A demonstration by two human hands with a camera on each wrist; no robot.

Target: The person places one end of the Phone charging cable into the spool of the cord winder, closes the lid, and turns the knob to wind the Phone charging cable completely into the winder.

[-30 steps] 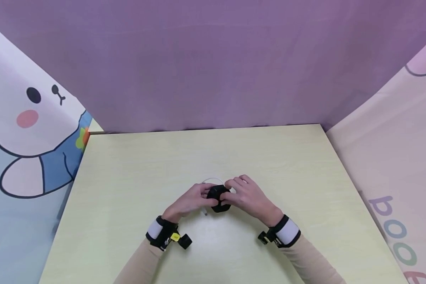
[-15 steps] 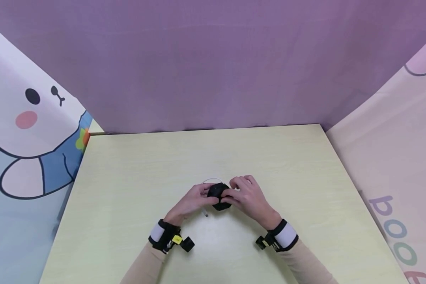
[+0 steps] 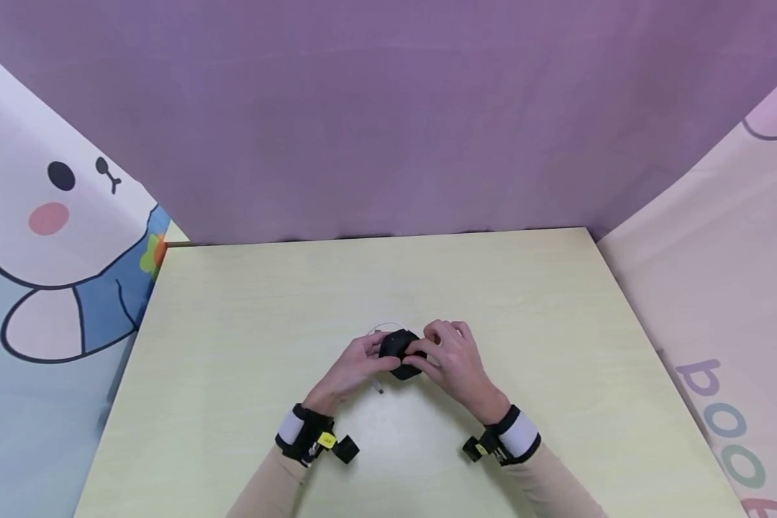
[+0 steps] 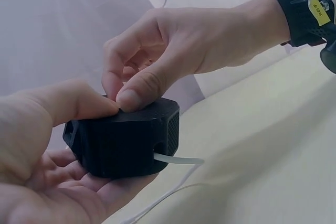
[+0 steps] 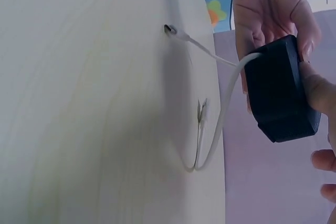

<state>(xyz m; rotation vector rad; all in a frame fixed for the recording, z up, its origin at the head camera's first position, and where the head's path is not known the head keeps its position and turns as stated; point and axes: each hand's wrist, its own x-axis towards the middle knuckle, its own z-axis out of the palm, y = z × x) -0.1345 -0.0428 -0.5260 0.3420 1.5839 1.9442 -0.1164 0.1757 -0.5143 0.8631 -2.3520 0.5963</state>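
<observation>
My left hand point(image 3: 356, 367) holds a black multi-sided case point(image 3: 395, 344), with fingers underneath and the thumb on its top face, as the left wrist view shows. Thumb and index finger of my right hand point(image 3: 456, 363) pinch at the top of the case, right beside the left thumb; what lies between those fingertips is hidden. Out of a hole in the case's side comes a white cable point(image 4: 178, 159). In the right wrist view the cable loops below the case, and a white plug point(image 5: 177, 33) hangs at one end.
Under the hands is a pale wood-grain table point(image 3: 285, 295). A purple curtain point(image 3: 388, 129) stands along its back edge. Printed cloth panels flank it, a cartoon panel point(image 3: 58, 266) at left and a lettered panel point(image 3: 706, 302) at right. Both wrists wear strapped cameras.
Both hands and the case have shifted slightly to the right. The right index finger has come down onto the case near the thumb, while the other right fingers have curled more.
</observation>
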